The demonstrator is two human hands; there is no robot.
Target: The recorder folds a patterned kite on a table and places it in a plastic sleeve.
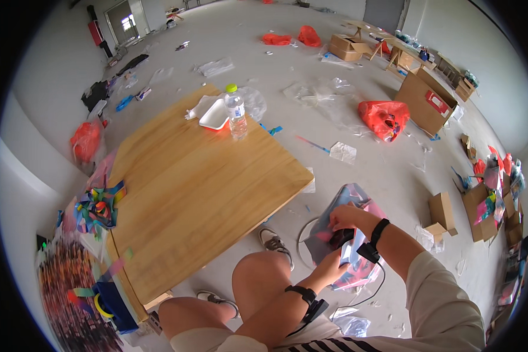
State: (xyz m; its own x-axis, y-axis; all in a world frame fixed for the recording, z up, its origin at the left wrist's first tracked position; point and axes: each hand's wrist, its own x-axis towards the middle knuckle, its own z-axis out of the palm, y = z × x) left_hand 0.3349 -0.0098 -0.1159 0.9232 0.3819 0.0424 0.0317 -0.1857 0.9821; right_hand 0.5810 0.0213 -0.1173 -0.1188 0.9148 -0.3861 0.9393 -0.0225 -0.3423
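Off the table's right edge, both my hands work over a clear plastic bag with pink and blue-grey contents, low above the floor. My left hand is closed on a pale blue and white folded piece at the near side of the bag. Farther off, my right hand has its fingers bent down toward the bag; what they grip, if anything, is hidden. Between the two hands lies a dark object, too unclear to name. Dark straps with small boxes and a cable sit on my wrists.
The wooden table at left bears a water bottle and a white tray. Colourful ribbons hang at its left edge. Around the floor are a red bag, cardboard boxes and plastic scraps. My legs are beneath me.
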